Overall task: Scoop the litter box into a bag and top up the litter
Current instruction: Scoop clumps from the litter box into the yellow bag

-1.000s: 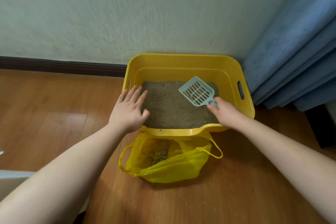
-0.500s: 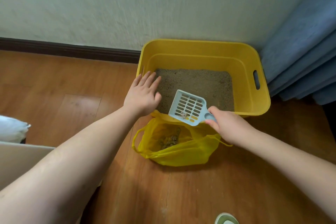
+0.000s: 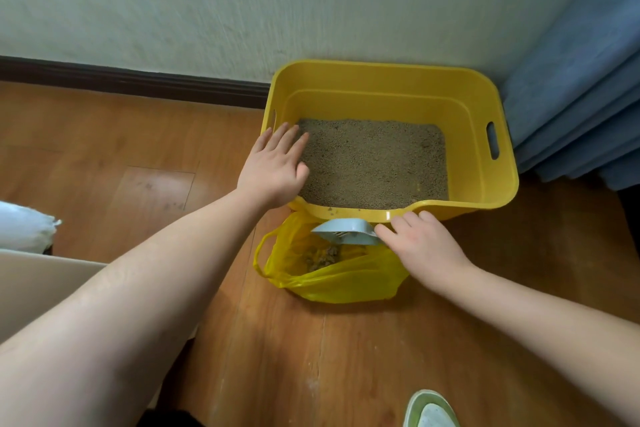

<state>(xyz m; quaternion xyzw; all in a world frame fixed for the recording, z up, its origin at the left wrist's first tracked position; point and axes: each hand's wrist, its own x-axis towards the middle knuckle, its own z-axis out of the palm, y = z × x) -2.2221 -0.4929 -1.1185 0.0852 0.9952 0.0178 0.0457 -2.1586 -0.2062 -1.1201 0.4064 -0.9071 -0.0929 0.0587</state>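
A yellow litter box (image 3: 498, 135) stands on the wooden floor against the wall, with grey-brown litter (image 3: 374, 159) in it. In front of it sits an open yellow plastic bag (image 3: 346, 281) holding brown clumps (image 3: 323, 256). My right hand (image 3: 426, 250) grips the handle of a pale blue slotted scoop (image 3: 343, 229), which is tipped face down over the bag's mouth. My left hand (image 3: 273, 166) rests flat on the box's near left rim, fingers straight and reaching over the litter.
Blue curtain folds (image 3: 581, 97) hang right of the box. A dark skirting board (image 3: 131, 83) runs along the wall. A white sack (image 3: 24, 225) and a beige surface (image 3: 41, 291) lie at the left. A green-and-white shoe (image 3: 431, 409) shows at the bottom edge.
My right hand carried the scoop out of the box, down over the bag, and turned it over. My left hand stayed on the box rim.
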